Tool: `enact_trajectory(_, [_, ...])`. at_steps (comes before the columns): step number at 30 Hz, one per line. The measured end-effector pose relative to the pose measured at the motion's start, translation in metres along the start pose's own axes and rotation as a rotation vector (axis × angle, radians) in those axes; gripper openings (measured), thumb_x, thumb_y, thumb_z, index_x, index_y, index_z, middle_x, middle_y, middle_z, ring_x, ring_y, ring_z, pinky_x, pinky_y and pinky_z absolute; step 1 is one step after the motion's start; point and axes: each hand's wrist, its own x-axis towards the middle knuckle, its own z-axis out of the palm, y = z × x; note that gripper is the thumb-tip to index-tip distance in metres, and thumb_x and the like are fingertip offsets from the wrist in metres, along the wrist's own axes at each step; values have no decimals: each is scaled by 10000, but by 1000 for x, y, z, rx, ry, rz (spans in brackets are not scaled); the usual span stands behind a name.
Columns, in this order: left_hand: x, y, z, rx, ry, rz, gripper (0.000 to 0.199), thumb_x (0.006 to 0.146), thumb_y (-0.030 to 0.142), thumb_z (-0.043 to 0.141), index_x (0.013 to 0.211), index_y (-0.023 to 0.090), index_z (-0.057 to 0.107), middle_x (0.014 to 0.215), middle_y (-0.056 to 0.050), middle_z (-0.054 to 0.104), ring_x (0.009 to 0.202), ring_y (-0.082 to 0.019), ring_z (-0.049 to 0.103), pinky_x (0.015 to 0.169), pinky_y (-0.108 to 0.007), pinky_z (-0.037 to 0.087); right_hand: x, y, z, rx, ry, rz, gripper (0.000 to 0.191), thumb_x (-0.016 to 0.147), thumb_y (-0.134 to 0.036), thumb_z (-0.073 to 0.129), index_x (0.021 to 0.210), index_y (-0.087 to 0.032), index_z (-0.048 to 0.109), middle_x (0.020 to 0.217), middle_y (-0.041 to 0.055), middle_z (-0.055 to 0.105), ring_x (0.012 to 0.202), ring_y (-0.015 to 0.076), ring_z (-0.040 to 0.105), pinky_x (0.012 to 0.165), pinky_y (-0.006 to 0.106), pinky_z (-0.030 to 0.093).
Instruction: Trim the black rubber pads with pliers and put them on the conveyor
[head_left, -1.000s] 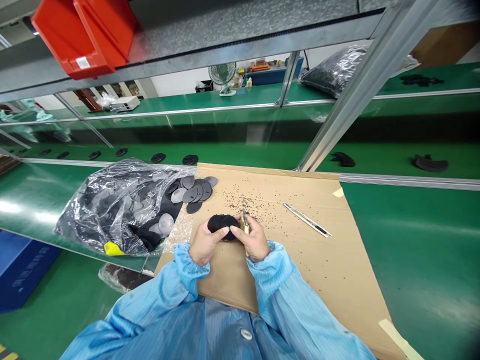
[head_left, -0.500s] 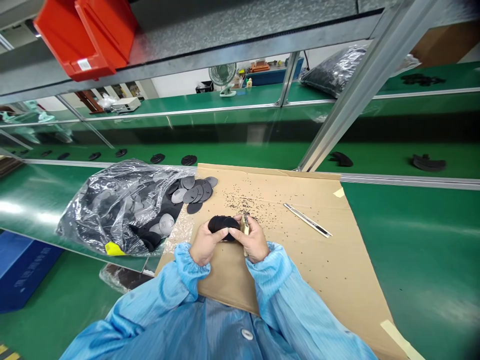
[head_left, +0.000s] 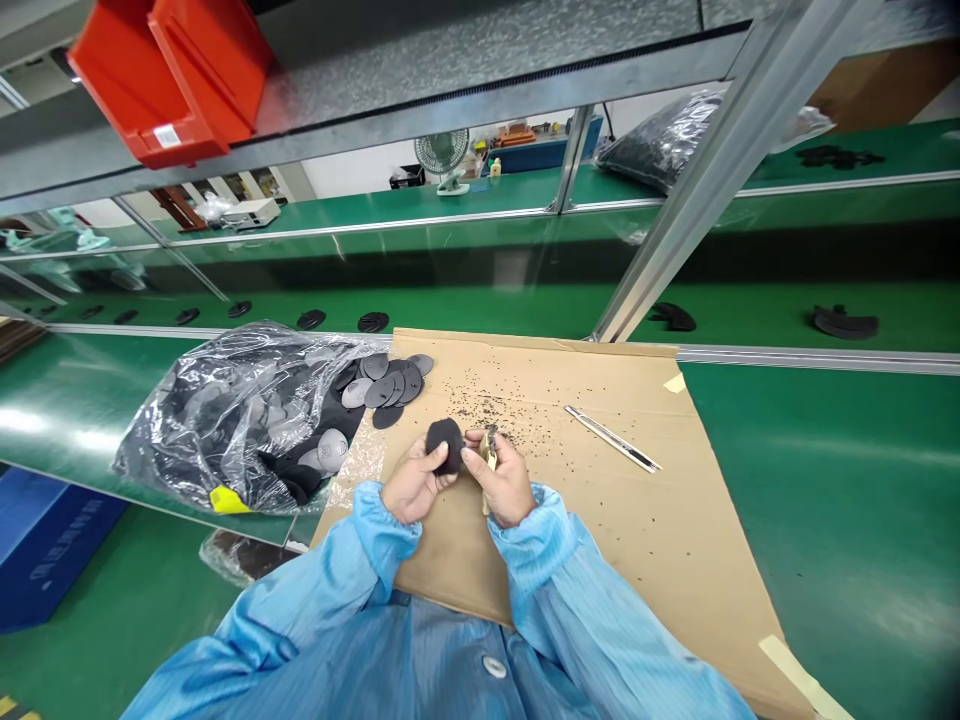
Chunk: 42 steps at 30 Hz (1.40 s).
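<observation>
My left hand (head_left: 413,482) grips a black disc (head_left: 444,446), thumb across its face, over the brown cardboard sheet (head_left: 555,560). Close on its right, my right hand (head_left: 505,479) is wrapped round a small pale-handled tool (head_left: 490,457), its fingertips near the disc's right edge. Small black bits (head_left: 487,408) lie scattered on the cardboard just beyond my hands. To the left, loose black and grey discs (head_left: 403,383) spill from a clear plastic bag (head_left: 217,410) full of them.
A long thin cutter-like tool (head_left: 613,438) lies on the cardboard at the right. Behind, black parts (head_left: 373,322) sit along a green belt (head_left: 465,308). A metal post (head_left: 675,200) slants up at the right; a red bin (head_left: 180,90) stands on the overhead shelf.
The black piece between my hands has turned from lying wide to a more upright face and shifted slightly left. My right hand has barely moved and still holds the tool.
</observation>
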Motion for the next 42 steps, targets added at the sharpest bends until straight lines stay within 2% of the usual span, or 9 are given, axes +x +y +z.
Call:
enact_trajectory(7, [3, 6, -7, -125, -11, -270, 71, 806, 118, 641, 871, 119, 613, 740, -15, 575, 560, -51, 552, 479, -119, 467, -7, -7, 0, -248, 31, -228, 148, 810, -305, 626, 920, -208, 608, 864, 50, 668, 790, 185, 633, 753, 328, 521])
enact_trajectory(15, [1, 0, -5, -122, -56, -258, 96, 778, 120, 672, 843, 111, 601, 705, -8, 552, 565, -55, 548, 485, -123, 467, -8, -14, 2, -413, 52, -438, 54, 842, -229, 564, 866, -234, 612, 843, 43, 660, 809, 200, 615, 767, 346, 487])
enact_trajectory(19, [6, 5, -1, -62, -32, -216, 159, 728, 143, 721, 836, 110, 608, 706, -10, 573, 568, -61, 555, 483, -131, 465, -7, -6, 4, -388, 116, -379, 74, 844, -248, 561, 906, -227, 596, 874, 57, 652, 836, 205, 612, 780, 356, 489])
enact_trajectory(23, [38, 38, 15, 166, 31, 24, 319, 679, 157, 745, 972, 136, 621, 873, -50, 648, 692, -110, 606, 527, -170, 478, -1, 6, 5, -251, 265, -246, 183, 828, -301, 589, 978, -200, 563, 884, 64, 643, 792, 186, 612, 760, 336, 501])
enact_trajectory(29, [130, 119, 58, 792, 360, 735, 355, 681, 158, 709, 1025, 135, 622, 1012, -85, 637, 951, -212, 606, 902, -355, 468, 8, 8, 1, -190, 287, -200, 203, 809, -339, 592, 934, -181, 565, 796, 40, 630, 732, 169, 602, 714, 299, 494])
enact_trajectory(32, [159, 139, 77, 1147, 347, 821, 474, 674, 194, 723, 1129, 145, 601, 1207, -122, 553, 1060, -249, 568, 964, -386, 427, 9, 6, -2, -184, 287, -212, 197, 804, -333, 590, 915, -172, 568, 762, 32, 619, 701, 161, 590, 689, 287, 487])
enact_trajectory(37, [150, 112, 69, 1296, 178, 757, 442, 727, 266, 684, 1138, 140, 583, 1149, -129, 588, 1001, -229, 594, 894, -367, 475, 12, 1, -5, -119, 334, -193, 193, 786, -335, 595, 885, -172, 571, 736, 21, 605, 669, 153, 571, 657, 275, 475])
enact_trajectory(39, [129, 94, 52, 1374, 40, 637, 362, 751, 315, 661, 1063, 138, 612, 1006, -112, 639, 909, -219, 621, 853, -367, 496, 13, 0, -6, -84, 358, -170, 196, 777, -339, 599, 877, -173, 573, 729, 18, 600, 664, 152, 565, 655, 275, 471])
enact_trajectory(42, [85, 73, 22, 1507, -133, 571, 373, 769, 403, 641, 1056, 165, 613, 1038, -102, 634, 917, -219, 619, 852, -367, 503, 16, -1, -5, -55, 382, -142, 200, 767, -342, 605, 873, -176, 573, 740, 17, 602, 673, 153, 563, 669, 278, 469])
